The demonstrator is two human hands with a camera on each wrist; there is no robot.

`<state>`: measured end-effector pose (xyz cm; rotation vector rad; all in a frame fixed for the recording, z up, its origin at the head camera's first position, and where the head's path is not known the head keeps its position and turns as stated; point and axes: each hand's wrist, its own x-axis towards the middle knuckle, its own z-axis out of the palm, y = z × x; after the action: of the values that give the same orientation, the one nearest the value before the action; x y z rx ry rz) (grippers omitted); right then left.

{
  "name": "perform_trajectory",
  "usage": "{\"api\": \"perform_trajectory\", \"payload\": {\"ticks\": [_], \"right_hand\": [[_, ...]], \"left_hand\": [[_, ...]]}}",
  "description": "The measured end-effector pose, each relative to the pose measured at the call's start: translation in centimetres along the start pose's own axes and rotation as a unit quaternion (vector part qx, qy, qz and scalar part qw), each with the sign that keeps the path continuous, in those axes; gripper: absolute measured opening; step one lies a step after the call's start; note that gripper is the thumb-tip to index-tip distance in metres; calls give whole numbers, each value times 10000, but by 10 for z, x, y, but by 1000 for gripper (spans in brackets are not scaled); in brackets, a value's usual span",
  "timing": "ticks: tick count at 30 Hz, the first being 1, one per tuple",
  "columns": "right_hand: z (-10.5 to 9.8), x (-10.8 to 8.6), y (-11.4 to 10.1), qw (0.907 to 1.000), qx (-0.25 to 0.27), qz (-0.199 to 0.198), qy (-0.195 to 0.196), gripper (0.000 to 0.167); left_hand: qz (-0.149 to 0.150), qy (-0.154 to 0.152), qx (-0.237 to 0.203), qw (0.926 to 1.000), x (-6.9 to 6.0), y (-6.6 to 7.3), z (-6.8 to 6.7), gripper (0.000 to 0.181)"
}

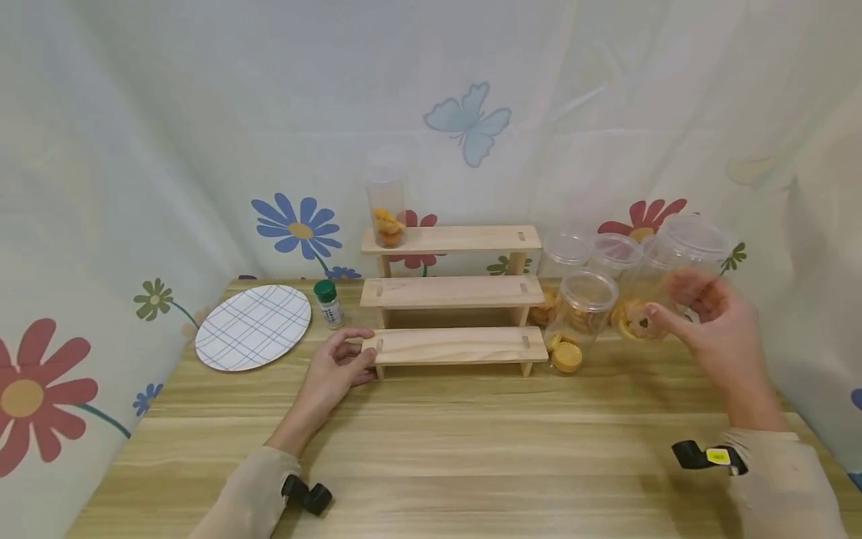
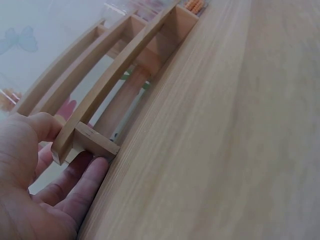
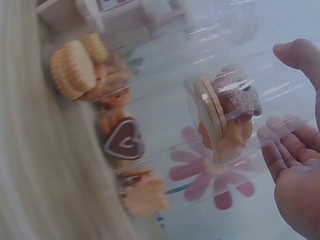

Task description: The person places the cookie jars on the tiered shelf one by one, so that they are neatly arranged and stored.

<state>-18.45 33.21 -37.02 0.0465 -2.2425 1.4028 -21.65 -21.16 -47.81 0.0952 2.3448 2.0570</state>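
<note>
Right hand: mine (image 1: 717, 322) is spread broadly around a clear cookie jar (image 3: 230, 125), thumb on one side and fingers on the other; blur hides how firm the contact is.
Cookie jar: off the table (image 1: 471, 464) at the right, its base above the tabletop and near the other jars (image 1: 589, 292); it looks close to upright.
Left hand: mine (image 1: 337, 363) pinches the left end of the lowest tier of the wooden three-tier shelf (image 1: 454, 344), some fingers against its leg.
Step, as I judge it: steadying the shelf with one hand while handling the jar with the other.
Grip: I should wrap the jar snugly without squeezing, as the thin-looking plastic may flex or slip.
Clearance: I want the base well above the neighbouring lids before any sideways move; I cannot tell whether the walls touch.
Tilt: level is best, or the cookies inside could tumble.
Shelf: light pressure should do; a tug could rock the jar on the top tier (image 1: 386, 213).
</note>
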Motion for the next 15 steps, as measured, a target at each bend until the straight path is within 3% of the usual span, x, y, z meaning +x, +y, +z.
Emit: {"api": "perform_trajectory", "payload": {"ticks": [5, 9, 15], "right_hand": [[-12, 14, -28, 9993, 238, -277, 102, 52], [-19, 28, -47, 9935, 994, -532, 170, 51], [-19, 48, -81, 9810, 1896, -402, 42, 53]], "left_hand": [[9, 0, 13, 10000, 0, 0, 0, 37], [5, 12, -7, 10000, 1, -1, 1, 37], [16, -10, -34, 10000, 1, -1, 0, 37]]}}
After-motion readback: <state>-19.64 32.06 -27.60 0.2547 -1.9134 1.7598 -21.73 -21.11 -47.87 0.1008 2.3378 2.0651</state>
